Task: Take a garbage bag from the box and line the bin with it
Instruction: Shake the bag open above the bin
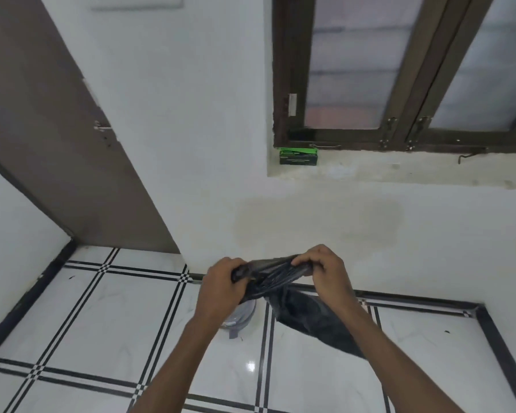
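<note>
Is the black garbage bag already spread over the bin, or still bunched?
Still bunched. Both hands, left and right, grip the garbage bag at its gathered top; the rest hangs crumpled above the bin.

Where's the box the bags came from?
In the head view the green box sits on the window ledge, at its left end, upper centre, above and beyond the hands.

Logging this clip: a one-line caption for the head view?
Both hands, left and right, grip a crumpled black plastic garbage bag above a grey bin.
</note>
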`<action>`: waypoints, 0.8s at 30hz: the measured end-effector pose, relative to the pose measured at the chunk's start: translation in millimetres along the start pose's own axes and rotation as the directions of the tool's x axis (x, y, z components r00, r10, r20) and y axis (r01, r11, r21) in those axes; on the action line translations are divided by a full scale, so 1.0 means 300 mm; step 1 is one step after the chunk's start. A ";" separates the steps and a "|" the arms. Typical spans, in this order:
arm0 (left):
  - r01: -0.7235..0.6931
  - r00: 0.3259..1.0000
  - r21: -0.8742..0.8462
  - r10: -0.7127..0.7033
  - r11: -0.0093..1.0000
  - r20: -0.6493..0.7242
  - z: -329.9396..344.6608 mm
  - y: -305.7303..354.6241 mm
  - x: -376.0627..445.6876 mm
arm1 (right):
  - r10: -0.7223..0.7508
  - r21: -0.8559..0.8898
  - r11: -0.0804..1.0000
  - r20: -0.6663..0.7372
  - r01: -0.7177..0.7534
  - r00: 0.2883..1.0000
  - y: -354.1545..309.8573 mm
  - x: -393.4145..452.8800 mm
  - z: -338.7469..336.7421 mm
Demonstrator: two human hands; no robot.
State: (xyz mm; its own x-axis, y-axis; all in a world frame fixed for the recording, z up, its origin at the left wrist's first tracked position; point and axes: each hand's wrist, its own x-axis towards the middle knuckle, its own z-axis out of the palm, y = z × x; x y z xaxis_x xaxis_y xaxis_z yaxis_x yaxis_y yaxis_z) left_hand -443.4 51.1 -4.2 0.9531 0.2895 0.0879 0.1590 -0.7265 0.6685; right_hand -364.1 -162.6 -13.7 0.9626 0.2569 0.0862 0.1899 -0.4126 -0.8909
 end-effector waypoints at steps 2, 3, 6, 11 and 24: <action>0.107 0.993 -0.046 -0.109 0.993 -0.044 -0.059 -0.085 0.016 | -0.010 -0.144 0.989 0.047 0.016 0.999 -0.024 -0.001 0.076; 0.159 0.985 -0.073 -0.163 0.985 -0.060 -0.093 -0.114 0.025 | -0.020 -0.231 0.972 0.068 0.035 0.997 -0.036 -0.005 0.112; 0.264 0.963 -0.155 -0.270 0.952 -0.023 -0.198 -0.188 0.062 | -0.023 -0.392 0.919 0.043 0.038 0.999 -0.072 -0.010 0.226; 0.224 0.951 -0.332 -0.131 0.916 0.280 -0.256 -0.223 0.061 | 0.226 -0.215 0.950 -0.034 -0.228 0.974 -0.137 0.013 0.402; 0.505 0.761 -0.630 -0.648 0.590 0.003 -0.351 -0.501 0.142 | 0.001 -0.611 0.770 0.288 0.183 0.958 -0.094 0.057 0.442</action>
State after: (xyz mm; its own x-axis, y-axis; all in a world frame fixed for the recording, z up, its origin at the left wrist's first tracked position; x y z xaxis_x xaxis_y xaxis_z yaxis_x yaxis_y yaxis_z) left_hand -453.8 238.4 -23.2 0.6236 0.6892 -0.3690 0.4133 0.1100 0.9039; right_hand -378.5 -30.6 -46.2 0.8664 0.4972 -0.0463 0.4406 -0.8049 -0.3976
